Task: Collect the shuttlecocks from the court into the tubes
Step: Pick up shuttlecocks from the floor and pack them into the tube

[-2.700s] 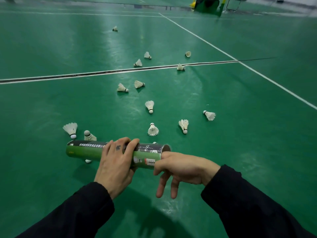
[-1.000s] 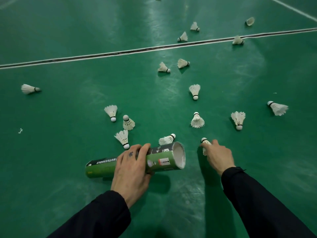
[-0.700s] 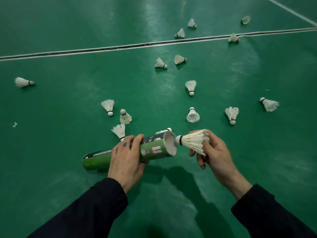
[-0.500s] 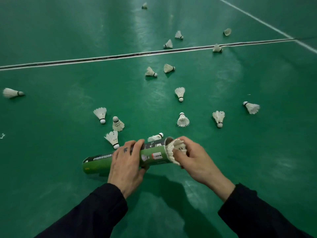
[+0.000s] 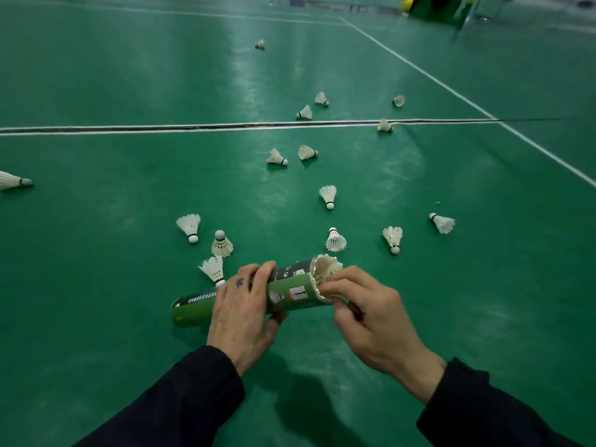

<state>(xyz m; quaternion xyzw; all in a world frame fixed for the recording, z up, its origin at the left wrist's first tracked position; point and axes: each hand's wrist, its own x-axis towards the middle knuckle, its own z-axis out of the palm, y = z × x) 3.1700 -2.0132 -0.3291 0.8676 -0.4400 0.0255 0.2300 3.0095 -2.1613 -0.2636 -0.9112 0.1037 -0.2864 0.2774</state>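
Observation:
My left hand (image 5: 240,312) grips a green and black tube (image 5: 292,293) around its middle and holds it level above the court, open mouth to the right. A white shuttlecock (image 5: 327,268) sits in that mouth with its feather skirt sticking out. My right hand (image 5: 371,317) pinches the lower edge of the skirt with curled fingers. Several loose shuttlecocks lie on the floor; the closest are one (image 5: 335,241) just beyond the tube mouth, one (image 5: 213,269) beside my left hand and one (image 5: 393,238) to the right.
More shuttlecocks are scattered farther out (image 5: 328,195), up to and past the white and black court line (image 5: 193,128), and one lies at the far left edge (image 5: 13,180). A white sideline (image 5: 451,88) runs diagonally at right. Green and yellow equipment (image 5: 432,6) stands at the top right.
My right hand picked a shuttlecock off the floor, brought it cork first to the tube mouth and pushed it in. The left hand kept its grip on the tube.

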